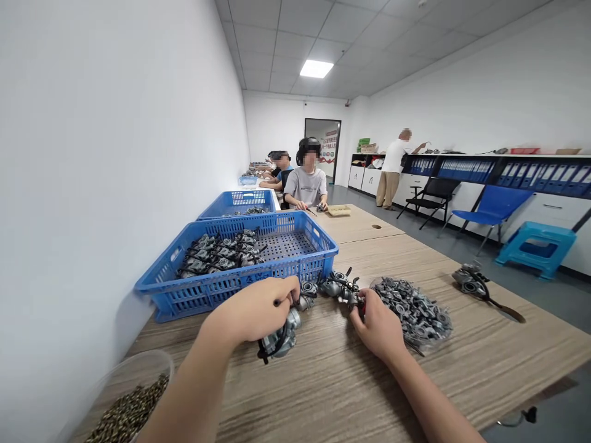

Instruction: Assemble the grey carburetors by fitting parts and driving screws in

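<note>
While the left hand (256, 311) curls its fingers over a grey metal engine part (282, 335), holding it just above the wooden table (323, 381), the right hand (378, 329) rests on the tabletop with its fingers bent around a small red-handled tool (362, 306); how tightly that tool is gripped cannot be told. The held part hangs below the left palm, a black hose loop at its lower end, and sits near the table's front edge, between the two hands. Just beyond the hands lie two more metal parts (339, 286) of the same kind, touching the tabletop in front of the near blue basket (221, 286). This basket stands against the white wall on the left and holds a heap of similar parts in its left half. A second blue basket (240, 202) stands directly behind it. To the right of the right hand, just beside it, spreads a pile of small grey fittings (413, 307). Farther right a single part (471, 282) lies alone, well apart from the pile. At the lower left corner a clear bowl (138, 369) holds small dark screws. Farther along the table a seated person (307, 178) in a grey shirt works with both hands.
</note>
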### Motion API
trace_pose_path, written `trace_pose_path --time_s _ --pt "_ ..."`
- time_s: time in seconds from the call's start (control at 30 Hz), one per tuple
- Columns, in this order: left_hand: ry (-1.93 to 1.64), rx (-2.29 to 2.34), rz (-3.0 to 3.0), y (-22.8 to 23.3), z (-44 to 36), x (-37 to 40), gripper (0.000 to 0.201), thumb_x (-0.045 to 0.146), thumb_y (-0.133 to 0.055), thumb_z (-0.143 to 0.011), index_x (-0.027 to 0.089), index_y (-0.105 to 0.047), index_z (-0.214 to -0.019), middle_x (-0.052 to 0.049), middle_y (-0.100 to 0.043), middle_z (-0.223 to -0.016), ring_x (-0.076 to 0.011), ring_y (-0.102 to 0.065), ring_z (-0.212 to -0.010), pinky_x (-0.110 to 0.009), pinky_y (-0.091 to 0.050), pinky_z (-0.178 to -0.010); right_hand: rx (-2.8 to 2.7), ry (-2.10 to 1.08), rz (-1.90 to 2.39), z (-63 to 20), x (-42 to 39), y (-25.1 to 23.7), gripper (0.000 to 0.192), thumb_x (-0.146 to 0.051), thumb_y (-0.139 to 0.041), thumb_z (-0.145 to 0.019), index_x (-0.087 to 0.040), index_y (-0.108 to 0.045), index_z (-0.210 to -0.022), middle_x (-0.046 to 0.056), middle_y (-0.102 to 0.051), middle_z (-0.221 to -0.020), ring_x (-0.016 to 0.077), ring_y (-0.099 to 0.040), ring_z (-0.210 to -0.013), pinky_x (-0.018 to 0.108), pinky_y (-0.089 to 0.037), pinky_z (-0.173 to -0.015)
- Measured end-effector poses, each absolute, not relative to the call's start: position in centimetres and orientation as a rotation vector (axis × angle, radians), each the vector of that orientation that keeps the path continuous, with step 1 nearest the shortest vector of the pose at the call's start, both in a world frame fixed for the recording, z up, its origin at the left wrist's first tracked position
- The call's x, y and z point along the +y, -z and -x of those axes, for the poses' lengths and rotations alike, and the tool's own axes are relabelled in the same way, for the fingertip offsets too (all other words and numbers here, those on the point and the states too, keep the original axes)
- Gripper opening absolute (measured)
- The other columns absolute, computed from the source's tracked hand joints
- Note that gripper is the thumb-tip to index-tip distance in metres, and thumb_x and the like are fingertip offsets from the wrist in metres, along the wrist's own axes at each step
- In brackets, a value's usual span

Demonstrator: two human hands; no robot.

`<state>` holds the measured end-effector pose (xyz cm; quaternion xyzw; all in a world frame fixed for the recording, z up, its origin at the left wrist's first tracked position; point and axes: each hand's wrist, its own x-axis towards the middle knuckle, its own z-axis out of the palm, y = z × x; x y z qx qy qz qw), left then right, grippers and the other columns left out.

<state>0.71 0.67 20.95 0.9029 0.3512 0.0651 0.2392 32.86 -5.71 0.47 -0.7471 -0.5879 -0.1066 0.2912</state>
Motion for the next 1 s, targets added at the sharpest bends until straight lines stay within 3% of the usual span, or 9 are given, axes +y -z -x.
trace_pose_path --time_s 0.23,0.4,0.77,1.0 --pt "-0.074 1.081 -2.285 -24.4 4.7 -2.0 0.009 0.020 -0.049 -0.098 0.028 -0.053 -0.099 0.002 -0.079 -0.105 -0.0238 -0.071 -0.098 -0.035 -0.049 -0.082 -1.560 0.294 2.009 -33.0 -5.7 -0.4 0.026 -0.033 -0.055 -0.106 -0.022 -0.052 -0.130 0.010 -0.075 -0.118 0.0259 -0.076 -0.091 0.033 -0.043 -0.075" --pt "-0.076 1.170 -2.289 -25.2 7.3 -3.3 0.006 0.030 -0.049 -0.098 0.027 -0.054 -0.101 -0.001 -0.078 -0.106 -0.0240 -0.068 -0.094 -0.036 -0.050 -0.082 -1.577 0.306 2.005 -33.1 -5.8 -0.4 0.024 -0.034 -0.054 -0.107 -0.022 -0.052 -0.128 0.010 -0.075 -0.119 0.0263 -0.076 -0.093 0.033 -0.044 -0.075" --pt "-0.025 1.347 -2.351 -24.0 5.3 -3.0 0.002 0.027 -0.049 -0.097 0.026 -0.048 -0.095 0.000 -0.064 -0.087 -0.0219 -0.055 -0.077 -0.036 -0.034 -0.066 -1.594 0.346 2.001 -33.3 -5.6 0.0 0.020 -0.033 -0.053 -0.107 -0.024 -0.053 -0.125 0.008 -0.075 -0.116 0.0254 -0.077 -0.089 0.033 -0.044 -0.073" --pt "-0.048 1.464 -2.368 -24.5 4.8 -3.7 0.016 0.017 -0.049 -0.097 0.024 -0.040 -0.086 0.002 -0.057 -0.085 -0.0195 -0.046 -0.075 -0.037 -0.032 -0.066 -1.606 0.348 2.004 -33.5 -5.6 0.1 0.020 -0.035 -0.049 -0.108 -0.024 -0.052 -0.125 0.007 -0.075 -0.114 0.0250 -0.077 -0.087 0.033 -0.043 -0.070"
